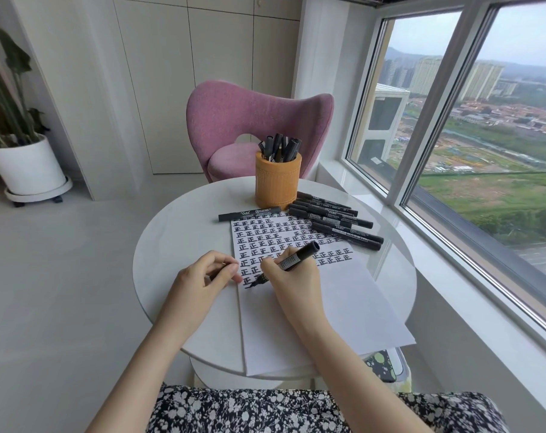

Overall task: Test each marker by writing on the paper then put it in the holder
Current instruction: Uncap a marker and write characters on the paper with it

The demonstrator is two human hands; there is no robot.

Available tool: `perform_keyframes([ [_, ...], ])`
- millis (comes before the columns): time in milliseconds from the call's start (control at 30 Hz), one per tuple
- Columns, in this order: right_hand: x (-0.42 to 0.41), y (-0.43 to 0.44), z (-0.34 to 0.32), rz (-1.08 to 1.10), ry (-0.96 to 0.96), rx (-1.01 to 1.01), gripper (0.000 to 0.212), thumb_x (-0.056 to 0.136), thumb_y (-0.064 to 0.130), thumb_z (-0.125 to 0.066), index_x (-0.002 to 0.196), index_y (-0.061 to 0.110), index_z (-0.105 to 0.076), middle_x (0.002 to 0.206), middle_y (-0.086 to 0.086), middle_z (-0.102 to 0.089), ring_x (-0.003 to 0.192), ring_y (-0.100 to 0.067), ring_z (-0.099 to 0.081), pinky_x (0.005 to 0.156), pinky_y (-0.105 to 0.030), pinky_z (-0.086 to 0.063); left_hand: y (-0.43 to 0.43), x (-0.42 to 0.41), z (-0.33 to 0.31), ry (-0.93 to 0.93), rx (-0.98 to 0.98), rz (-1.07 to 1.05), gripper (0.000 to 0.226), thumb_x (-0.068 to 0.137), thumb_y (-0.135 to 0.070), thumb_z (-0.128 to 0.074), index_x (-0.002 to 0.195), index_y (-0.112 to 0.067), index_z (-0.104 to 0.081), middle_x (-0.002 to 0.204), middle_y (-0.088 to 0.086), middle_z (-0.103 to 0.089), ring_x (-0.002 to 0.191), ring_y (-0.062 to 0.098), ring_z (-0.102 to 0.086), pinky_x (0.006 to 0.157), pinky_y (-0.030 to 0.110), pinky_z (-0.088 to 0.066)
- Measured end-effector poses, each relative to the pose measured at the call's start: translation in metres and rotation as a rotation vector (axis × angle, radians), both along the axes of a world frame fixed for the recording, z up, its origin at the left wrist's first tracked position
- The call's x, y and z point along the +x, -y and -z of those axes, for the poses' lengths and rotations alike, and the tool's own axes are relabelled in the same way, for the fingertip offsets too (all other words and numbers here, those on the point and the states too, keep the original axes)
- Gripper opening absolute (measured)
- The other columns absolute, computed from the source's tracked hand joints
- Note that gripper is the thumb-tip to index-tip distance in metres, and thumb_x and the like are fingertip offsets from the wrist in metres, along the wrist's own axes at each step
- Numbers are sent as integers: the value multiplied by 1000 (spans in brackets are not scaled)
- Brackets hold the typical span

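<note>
A: While the stroke is being written, where is the marker (292, 260) held?

B: It is gripped by the right hand (293, 278), the fingers being curled closely around the barrel. The tip is pressed on the paper (312, 323), at the start of a new row under the written characters, near the paper's left edge.

A: And how is its long axis laid?

B: It is tilted. The tip is directed to the near-left, and the back end is raised to the far-right, about toward the loose markers (337, 218) lying by the far-right edge of the table (171, 239).

A: Where is the holder (278, 185) found from these fingers?

B: It is placed straight beyond them, at the far edge of the table, well apart, with several markers standing in it. It is judged that the marker must be lifted and turned upright before it can be dropped in.

A: Is the left hand (202, 278) nearer?

B: Not clearly. Its curled fingers are rested at the paper's left edge. Something dark is seen under them, perhaps the cap, but it cannot be told.
</note>
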State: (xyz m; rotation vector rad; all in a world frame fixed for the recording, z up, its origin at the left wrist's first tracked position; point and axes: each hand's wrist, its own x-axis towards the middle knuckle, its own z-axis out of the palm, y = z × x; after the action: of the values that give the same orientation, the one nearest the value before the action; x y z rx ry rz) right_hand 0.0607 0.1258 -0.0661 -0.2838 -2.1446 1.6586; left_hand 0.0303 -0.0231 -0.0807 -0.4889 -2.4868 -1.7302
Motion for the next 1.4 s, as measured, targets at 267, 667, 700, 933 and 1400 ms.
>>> perform_keyframes([
  [267, 0, 1, -1, -34, 1, 9, 33, 78, 7, -60, 61, 17, -34, 54, 4, -32, 51, -8, -27, 47, -21, -26, 0, 0, 0, 5, 5, 1, 5, 90, -18, -59, 90, -15, -62, 79, -4, -74, 75, 2, -66, 78, 20, -47],
  [667, 1, 0, -1, -44, 25, 22, 25, 76, 7, -60, 65, 13, -39, 54, 4, -32, 50, -8, -27, 44, -18, -25, 1, 0, 0, 14, -3, -4, 4, 90, -19, -59, 90, -16, -62, 80, -5, -73, 76, 2, -67, 80, 25, -48],
  [700, 1, 0, -1, -45, 25, 17, 24, 76, 7, -60, 65, 13, -39, 54, 4, -32, 50, -8, -27, 44, -18, -25, 1, 0, 0, 17, -1, -3, 4, 90, -19, -59, 90, -16, -62, 80, -5, -73, 76, 2, -67, 81, 26, -48],
  [933, 1, -1, -2, -35, 5, -23, 27, 77, 6, -59, 64, 14, -37, 55, 2, -30, 53, -10, -26, 46, -21, -23, 1, 0, 0, 17, 0, -7, 4, 90, -19, -58, 90, -17, -62, 79, -4, -74, 75, 2, -67, 81, 25, -48],
  [1400, 2, -1, -3, -28, -17, -33, 25, 78, 5, -59, 65, 12, -40, 56, 0, -33, 52, -9, -27, 47, -20, -26, -1, 1, -1, 7, 13, -4, 4, 90, -16, -59, 90, -14, -62, 77, -1, -73, 71, -2, -65, 72, 8, -45],
])
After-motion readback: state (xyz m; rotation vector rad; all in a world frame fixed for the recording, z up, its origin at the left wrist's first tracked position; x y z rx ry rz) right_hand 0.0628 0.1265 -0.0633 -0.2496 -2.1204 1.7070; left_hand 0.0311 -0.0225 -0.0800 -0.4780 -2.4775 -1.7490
